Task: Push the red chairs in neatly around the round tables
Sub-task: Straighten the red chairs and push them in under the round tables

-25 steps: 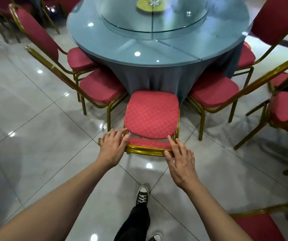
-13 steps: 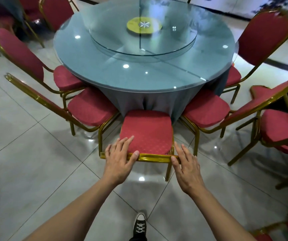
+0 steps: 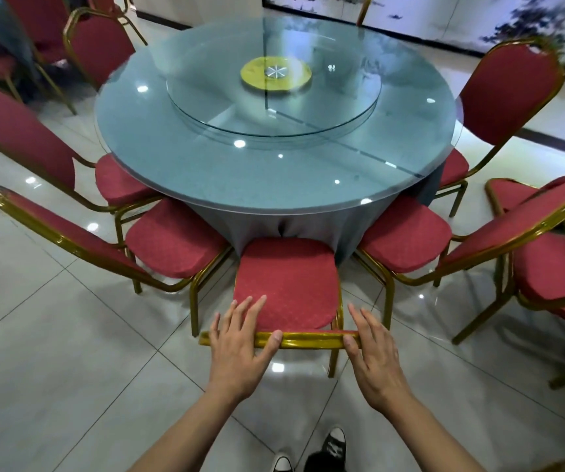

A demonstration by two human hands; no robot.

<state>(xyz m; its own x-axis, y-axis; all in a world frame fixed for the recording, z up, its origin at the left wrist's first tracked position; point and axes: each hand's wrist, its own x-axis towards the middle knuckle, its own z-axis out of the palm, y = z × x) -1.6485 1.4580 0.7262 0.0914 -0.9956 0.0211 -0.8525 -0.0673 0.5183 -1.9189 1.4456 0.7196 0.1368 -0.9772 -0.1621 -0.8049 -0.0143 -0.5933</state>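
One round tabletop (image 3: 206,165) fills the upper centre of your view, glass-covered over a grey cloth, with one glass turntable (image 3: 274,107) on it. You can count five red chairs drawn up to it: one chair at 6 o'clock (image 3: 288,284) directly in front of you, one at 8 o'clock (image 3: 172,238), one at 9 o'clock (image 3: 117,180), one at 4 o'clock (image 3: 407,233) and one at 2 o'clock (image 3: 509,93). More red chairs stand apart at the far left (image 3: 100,46) and far right (image 3: 560,270). The seat of the 6 o'clock chair touches the hanging cloth. Your two hands rest on the gold top rail of its backrest. Your left hand (image 3: 240,349) lies flat, fingers straight over the rail, thumb along it. Your right hand (image 3: 373,352) lies at the rail's right end, fingers extended, thumb against the rail. Neither hand grips.
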